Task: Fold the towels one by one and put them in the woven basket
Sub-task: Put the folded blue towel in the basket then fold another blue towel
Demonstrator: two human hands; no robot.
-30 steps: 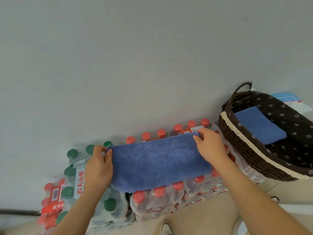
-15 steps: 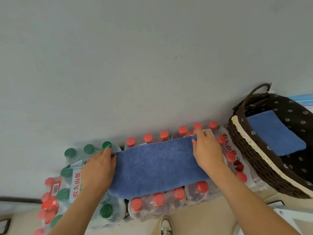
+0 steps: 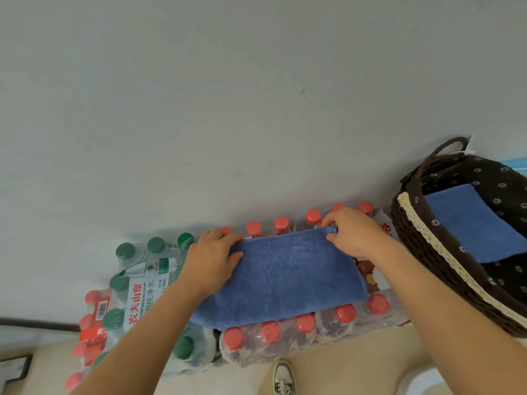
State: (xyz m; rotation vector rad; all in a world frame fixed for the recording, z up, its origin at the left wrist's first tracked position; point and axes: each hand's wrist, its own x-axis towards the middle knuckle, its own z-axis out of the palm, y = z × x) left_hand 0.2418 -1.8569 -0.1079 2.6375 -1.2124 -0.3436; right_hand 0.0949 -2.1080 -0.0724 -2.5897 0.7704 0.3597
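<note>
Blue towel (image 3: pixel 285 280) spread flat on a shrink-wrapped pack of red-capped bottles (image 3: pixel 271 340). Left hand (image 3: pixel 211 260) grips its far left corner; right hand (image 3: pixel 353 232) pinches its far right corner. To the right, the woven basket (image 3: pixel 427 232) holds a folded towel (image 3: pixel 473 223).

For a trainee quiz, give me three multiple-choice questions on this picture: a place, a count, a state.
1. Where does the spread blue towel lie? A the floor; B water-bottle packs; C a chair.
2. How many towels are in the woven basket? A one; B none; C three.
3. What is the right hand doing? A hanging free; B holding a bottle; C pinching the towel's far corner.
Answers: B, the packs show all around it; A, one folded towel lies inside; C, it grips the corner.
</note>
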